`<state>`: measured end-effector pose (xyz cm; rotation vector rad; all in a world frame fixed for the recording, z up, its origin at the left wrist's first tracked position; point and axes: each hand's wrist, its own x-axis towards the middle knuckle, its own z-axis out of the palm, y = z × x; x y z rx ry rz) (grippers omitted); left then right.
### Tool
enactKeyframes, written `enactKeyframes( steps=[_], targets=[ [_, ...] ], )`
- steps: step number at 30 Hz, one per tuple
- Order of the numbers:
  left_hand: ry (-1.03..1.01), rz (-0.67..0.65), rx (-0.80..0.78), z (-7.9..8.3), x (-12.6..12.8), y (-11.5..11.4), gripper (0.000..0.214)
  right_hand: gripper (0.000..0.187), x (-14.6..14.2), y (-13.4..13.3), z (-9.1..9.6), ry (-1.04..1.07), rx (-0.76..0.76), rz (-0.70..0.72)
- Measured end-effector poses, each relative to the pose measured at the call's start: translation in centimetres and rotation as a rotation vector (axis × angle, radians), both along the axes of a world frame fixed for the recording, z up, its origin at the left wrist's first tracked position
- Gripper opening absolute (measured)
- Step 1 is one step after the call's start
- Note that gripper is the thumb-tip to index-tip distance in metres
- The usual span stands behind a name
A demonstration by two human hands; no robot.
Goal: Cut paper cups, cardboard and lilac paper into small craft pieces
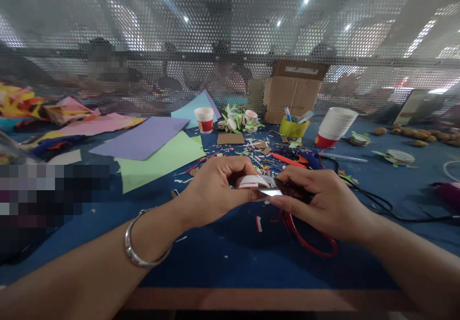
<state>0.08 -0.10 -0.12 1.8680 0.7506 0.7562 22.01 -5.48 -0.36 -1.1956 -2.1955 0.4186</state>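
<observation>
My left hand [212,188] is closed around a white paper cup piece [247,181] with a thin red stripe, thumb below and fingers curled over it. From the right, my right hand [323,202] pinches a dark, shiny metal blade [275,192] between thumb and fingers, its edge against the cup piece. Under the right hand a red looped handle [328,253] shows, like that of scissors; I cannot tell whether it joins the blade. Paper scraps [258,223] lie scattered on the blue table [215,267] around both hands.
Purple paper [143,138] and green paper [154,162] lie left. Behind are a paper cup [204,120], leafy paper pieces [239,119], a cardboard box [294,95] and a yellow holder [294,127]. Stacked cups [336,126] and a black cable [373,200] are right. A perforated screen [230,37] stands beyond.
</observation>
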Motion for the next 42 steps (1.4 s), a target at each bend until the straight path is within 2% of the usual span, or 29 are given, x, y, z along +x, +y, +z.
enactKeyframes(
  steps=[4,8,14,20,28,42],
  targets=[
    [0.022,0.003,-0.005,0.18,-0.02,-0.17,0.018,0.025,0.02,0.03,-0.11,-0.007,0.009,0.004],
    [0.022,-0.015,-0.067,-0.06,-0.01,-0.16,0.028,0.026,-0.01,0.16,-0.24,-0.009,0.000,-0.002],
    [0.039,0.035,-0.096,-0.11,0.17,-0.41,0.029,0.026,-0.14,0.14,-0.22,0.001,-0.002,-0.020],
    [0.091,0.096,-0.041,0.01,0.11,-0.63,0.027,0.025,-0.29,0.29,-0.24,0.019,-0.042,-0.019],
    [0.053,0.031,-0.071,-0.24,0.16,-0.57,0.029,0.029,-0.27,0.59,-0.48,0.058,-0.086,-0.024],
    [0.083,0.127,0.065,-0.18,0.21,-0.97,0.026,0.028,-0.31,0.49,-0.41,0.051,-0.094,-0.022]
  ],
)
